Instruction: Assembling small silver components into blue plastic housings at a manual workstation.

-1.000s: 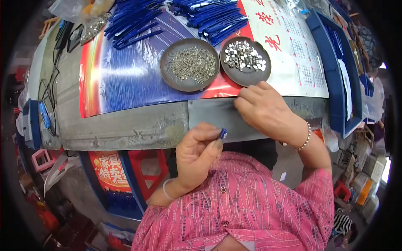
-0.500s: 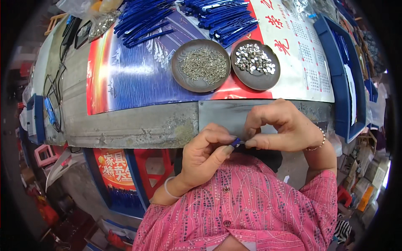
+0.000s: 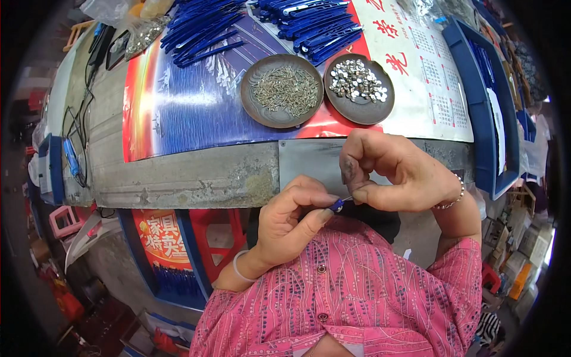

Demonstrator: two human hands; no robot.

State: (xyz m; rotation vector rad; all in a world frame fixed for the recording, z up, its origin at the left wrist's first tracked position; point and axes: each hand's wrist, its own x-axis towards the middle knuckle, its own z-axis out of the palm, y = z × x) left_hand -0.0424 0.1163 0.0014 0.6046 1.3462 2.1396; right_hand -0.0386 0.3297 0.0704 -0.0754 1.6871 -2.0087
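My left hand (image 3: 295, 219) pinches a small blue plastic piece (image 3: 337, 205) between thumb and fingertips, just in front of my chest. A silvery bit shows at its end. From the right, my right hand (image 3: 399, 174) is closed in a pinch on a thin metal pin (image 3: 348, 198), whose tip meets or nearly meets the blue piece. How far it goes in, I cannot tell. Beyond my hands stand two round brown dishes: the left dish (image 3: 253, 112) holds many small metal pins (image 3: 285, 90), the right dish (image 3: 370, 114) small shiny discs (image 3: 357, 80).
Piles of slim blue plastic pieces (image 3: 199, 30) lie at the far side on a printed poster (image 3: 196, 119). A blue bin (image 3: 505, 149) stands at the right, a blue crate (image 3: 128, 238) below the worn table edge (image 3: 178, 199). A cable (image 3: 83, 119) runs along the left.
My right hand has drawn slightly up, its index finger now curled more, so more of the pin shows. The left hand has stayed nearly in place with the blue piece.
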